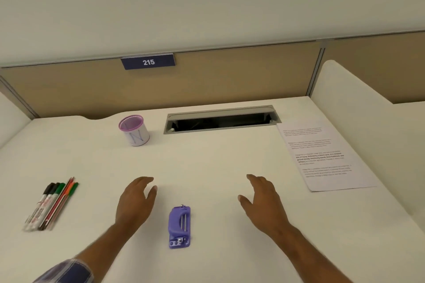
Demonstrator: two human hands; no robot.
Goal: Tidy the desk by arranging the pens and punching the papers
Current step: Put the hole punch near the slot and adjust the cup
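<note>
A purple hole punch (pixel 179 227) lies on the white desk (pixel 207 161) near the front, between my two hands. My left hand (pixel 135 200) hovers just left of it, fingers apart, holding nothing. My right hand (pixel 262 200) is open on the punch's right, also holding nothing. Several markers and pens (pixel 51 204) lie bunched together at the desk's left side. A white pen cup (pixel 134 130) with a purple rim stands at the back, with nothing visible inside it. A printed sheet of paper (pixel 322 156) lies flat at the right.
An open grey cable slot (pixel 220 119) is set into the desk at the back. A tan partition (pixel 207 80) with a blue sign reading 215 closes the far side. White side dividers (pixel 358 103) flank the desk on the left and right.
</note>
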